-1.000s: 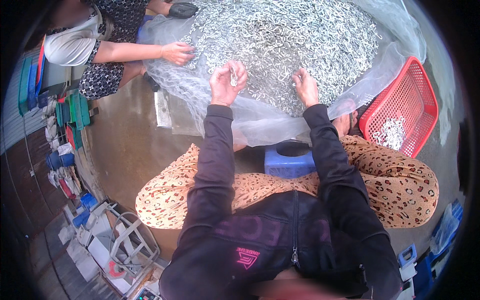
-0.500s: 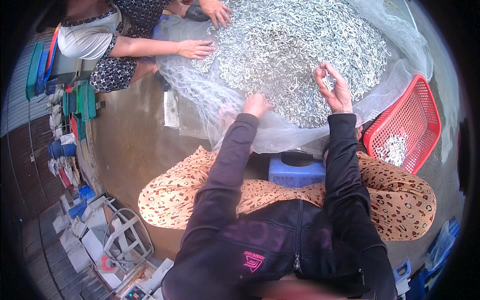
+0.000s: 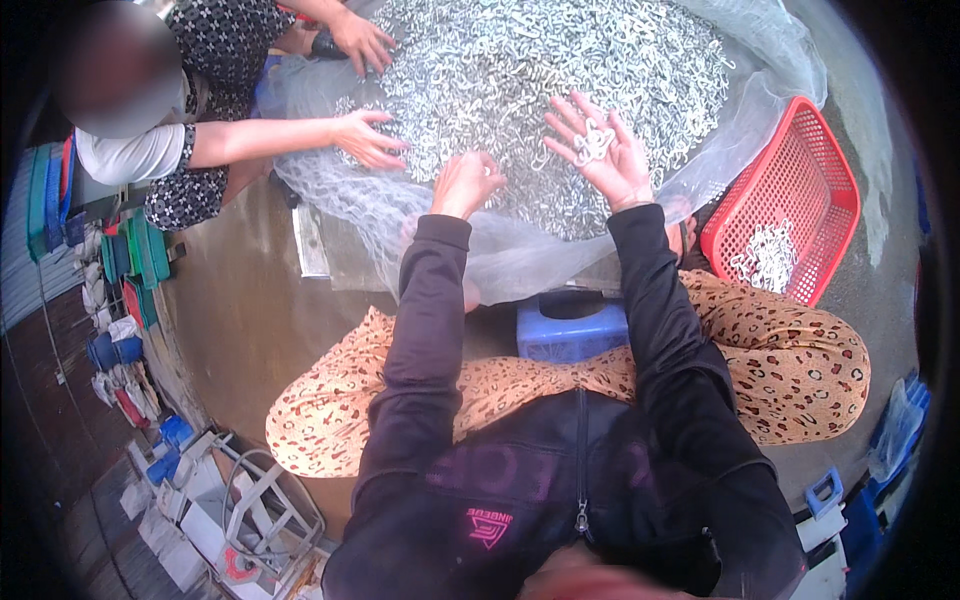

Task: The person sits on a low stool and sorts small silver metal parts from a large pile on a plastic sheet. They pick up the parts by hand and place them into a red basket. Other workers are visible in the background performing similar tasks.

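Right hand point(image 3: 622, 172) palm up over the pile point(image 3: 640, 60), fingers spread wide; a cluster of white links point(image 3: 594, 143) lies on palm and finger bases, overlapping, long axes pointing mixed ways. Left hand point(image 3: 462, 186) curled narrow at the pile's near edge; cannot tell whether it grips 1.

A gap runs between left hand point(image 3: 468, 184) and right hand point(image 3: 612, 165), over the pile point(image 3: 540, 70) — a co-worker's arm point(image 3: 262, 143) blocks the left, a red basket point(image 3: 800, 175) the right!
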{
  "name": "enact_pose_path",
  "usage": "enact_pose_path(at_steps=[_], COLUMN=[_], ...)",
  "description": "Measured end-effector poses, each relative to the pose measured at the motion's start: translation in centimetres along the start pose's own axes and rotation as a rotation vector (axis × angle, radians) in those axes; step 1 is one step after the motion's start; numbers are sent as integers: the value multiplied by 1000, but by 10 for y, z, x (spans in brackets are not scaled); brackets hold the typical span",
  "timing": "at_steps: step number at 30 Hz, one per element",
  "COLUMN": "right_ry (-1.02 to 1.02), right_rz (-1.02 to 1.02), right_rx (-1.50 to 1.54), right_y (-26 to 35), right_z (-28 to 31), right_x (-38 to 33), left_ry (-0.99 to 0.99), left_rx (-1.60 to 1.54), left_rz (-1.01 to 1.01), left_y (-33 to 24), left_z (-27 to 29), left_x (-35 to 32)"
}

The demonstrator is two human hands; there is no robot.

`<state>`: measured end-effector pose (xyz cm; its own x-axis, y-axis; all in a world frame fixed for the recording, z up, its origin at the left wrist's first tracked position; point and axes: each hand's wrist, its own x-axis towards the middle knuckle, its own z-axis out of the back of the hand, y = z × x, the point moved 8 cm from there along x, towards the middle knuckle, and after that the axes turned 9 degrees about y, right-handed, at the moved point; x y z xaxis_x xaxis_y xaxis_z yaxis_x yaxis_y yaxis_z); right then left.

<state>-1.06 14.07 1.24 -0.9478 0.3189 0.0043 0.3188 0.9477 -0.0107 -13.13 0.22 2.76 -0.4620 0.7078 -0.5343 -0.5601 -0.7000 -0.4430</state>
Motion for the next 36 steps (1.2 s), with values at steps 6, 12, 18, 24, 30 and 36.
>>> enact_pose_path(at_steps=[6,12,18,24,30,36], right_ry=[-76,-164,-347,-1520,-785,-542], right_rz=[-115,67,567,195,617,-461], right_rx=[-33,-102,-874,-2017,-2159,-2195], right_y=[-38,29,223,328,287,94], right_z=[16,7,-77,-53,-60,14], right_x=[-8,-32,-119,-241,-158,-19], left_ry=[-46,-499,60,-197,-260,7], left_rx=[128,22,34,255,-147,-635], left_rz=[-459,-733,-169,-368,-354,-154], left_y=[-123,-174,-68,-36,-26,-1], left_z=[33,59,-9,-101,-43,3], left_x=[-24,-35,38,48,47,29])
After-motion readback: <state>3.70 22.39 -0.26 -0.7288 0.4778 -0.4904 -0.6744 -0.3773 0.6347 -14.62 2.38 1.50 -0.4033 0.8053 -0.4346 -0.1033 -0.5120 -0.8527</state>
